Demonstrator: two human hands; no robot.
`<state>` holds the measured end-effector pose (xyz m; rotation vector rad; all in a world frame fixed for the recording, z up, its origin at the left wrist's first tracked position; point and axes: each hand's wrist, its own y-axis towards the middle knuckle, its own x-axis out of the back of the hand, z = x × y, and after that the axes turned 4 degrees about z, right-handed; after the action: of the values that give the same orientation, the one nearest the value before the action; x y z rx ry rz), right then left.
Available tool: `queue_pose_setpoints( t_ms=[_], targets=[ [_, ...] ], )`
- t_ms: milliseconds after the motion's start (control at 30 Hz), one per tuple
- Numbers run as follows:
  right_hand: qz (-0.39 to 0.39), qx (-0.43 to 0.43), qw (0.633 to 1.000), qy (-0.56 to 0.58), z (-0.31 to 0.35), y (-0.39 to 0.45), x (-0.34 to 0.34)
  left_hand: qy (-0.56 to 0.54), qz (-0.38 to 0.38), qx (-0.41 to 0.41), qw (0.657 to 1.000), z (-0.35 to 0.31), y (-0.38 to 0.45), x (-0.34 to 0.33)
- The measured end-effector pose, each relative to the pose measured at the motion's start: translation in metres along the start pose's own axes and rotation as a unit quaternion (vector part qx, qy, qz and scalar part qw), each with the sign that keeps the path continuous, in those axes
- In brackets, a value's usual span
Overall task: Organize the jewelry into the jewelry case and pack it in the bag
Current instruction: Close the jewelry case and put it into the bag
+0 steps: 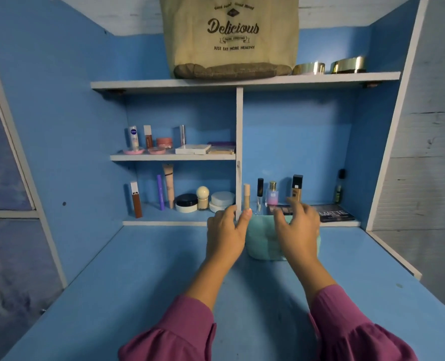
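Mint-green jewelry case [264, 239] sits on the blue desk [138, 269], centre. Left hand [226, 230] at its nine o'clock, right hand [298, 227] at three; both spread, holding nothing. Canvas bag [229, 35] at twelve o'clock.

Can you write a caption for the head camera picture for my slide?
Two hands, left hand and right hand, reach for a mint jewelry case below the canvas bag.

I see bare blue desktop [138, 282] on both sides of the teal case [265, 243], open for passage. Behind the case, upright bottles [272, 194] and a flat palette [336, 213] crowd the low shelf; a white divider [239, 152] splits the shelving.
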<state>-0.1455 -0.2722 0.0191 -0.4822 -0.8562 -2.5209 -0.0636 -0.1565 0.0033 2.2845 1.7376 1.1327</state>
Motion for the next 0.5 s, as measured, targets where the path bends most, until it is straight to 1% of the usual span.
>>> queue_pose_setpoints(
  t_ms=[133, 267, 433, 500],
  targets=[
    [-0.011, 0.062, 0.997, 0.037, 0.047, 0.023, 0.01, -0.002, -0.065, -0.038, 0.997, -0.025, 0.035, 0.031],
    [-0.006, 0.114, 0.989, 0.095, 0.098, 0.058, 0.03, 0.007, -0.106, -0.075, 0.992, -0.065, 0.081, 0.073],
    [-0.018, 0.141, 0.975, 0.168, 0.156, 0.113, 0.055, 0.055, -0.157, -0.105, 0.98, -0.12, 0.143, 0.124],
    [-0.024, 0.144, 0.971, 0.191, 0.177, 0.137, 0.064, 0.054, -0.175, -0.12, 0.976, -0.14, 0.162, 0.143]
  ],
)
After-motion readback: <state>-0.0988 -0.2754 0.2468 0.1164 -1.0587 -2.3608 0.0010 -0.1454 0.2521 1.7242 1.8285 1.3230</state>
